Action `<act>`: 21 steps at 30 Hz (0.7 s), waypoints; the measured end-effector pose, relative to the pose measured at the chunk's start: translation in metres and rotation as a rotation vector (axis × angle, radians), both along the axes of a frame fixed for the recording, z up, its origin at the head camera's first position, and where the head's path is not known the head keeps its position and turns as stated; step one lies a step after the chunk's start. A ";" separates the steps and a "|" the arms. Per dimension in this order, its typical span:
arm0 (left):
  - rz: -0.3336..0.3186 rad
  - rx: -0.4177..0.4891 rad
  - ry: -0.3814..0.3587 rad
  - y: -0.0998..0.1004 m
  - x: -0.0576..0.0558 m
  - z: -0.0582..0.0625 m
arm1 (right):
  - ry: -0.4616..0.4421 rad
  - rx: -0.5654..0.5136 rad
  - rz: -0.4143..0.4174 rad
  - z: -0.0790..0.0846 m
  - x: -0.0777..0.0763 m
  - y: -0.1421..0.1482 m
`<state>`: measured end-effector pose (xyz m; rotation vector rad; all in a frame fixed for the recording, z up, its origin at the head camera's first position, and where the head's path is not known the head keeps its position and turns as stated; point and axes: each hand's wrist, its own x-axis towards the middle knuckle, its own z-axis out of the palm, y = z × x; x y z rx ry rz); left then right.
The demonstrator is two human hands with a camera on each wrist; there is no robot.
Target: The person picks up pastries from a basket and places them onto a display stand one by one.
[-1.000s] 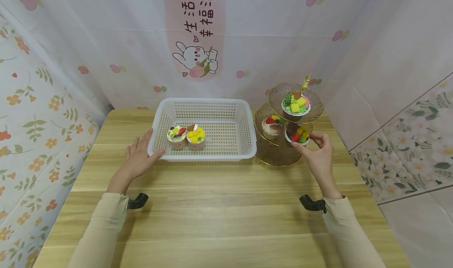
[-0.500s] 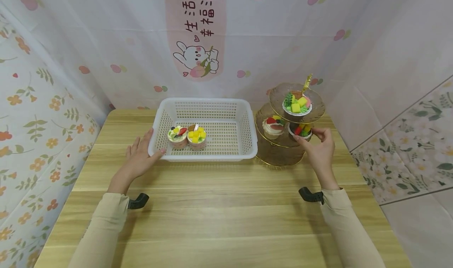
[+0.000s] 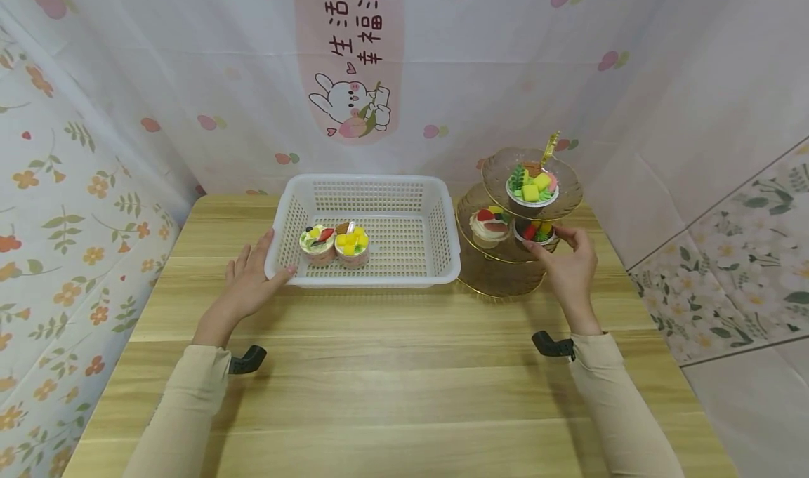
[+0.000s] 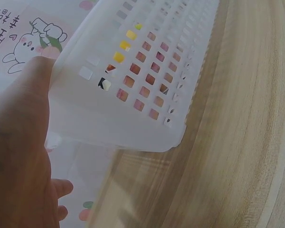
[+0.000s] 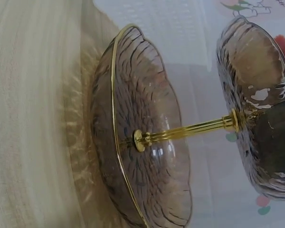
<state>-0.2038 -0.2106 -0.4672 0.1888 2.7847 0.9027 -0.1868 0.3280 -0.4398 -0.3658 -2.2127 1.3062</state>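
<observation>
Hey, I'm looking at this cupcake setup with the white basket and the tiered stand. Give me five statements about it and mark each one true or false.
1. Two cupcakes sit in the white basket. True.
2. The tiered stand is left of the basket. False: it stands to the basket's right.
3. The left hand touches the basket. True.
4. The right hand is on the top-tier cupcake. False: its grip is on a middle-tier cupcake.
5. Three cupcakes show at the stand, counting the one in the right hand's grip. True.
</observation>
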 end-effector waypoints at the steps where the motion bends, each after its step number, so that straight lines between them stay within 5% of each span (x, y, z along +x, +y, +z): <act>1: 0.001 0.002 -0.001 0.000 0.000 0.000 | 0.004 0.009 -0.007 0.000 0.000 0.000; 21: 0.000 0.004 0.003 0.000 -0.001 -0.002 | 0.059 0.102 -0.014 -0.007 0.000 -0.004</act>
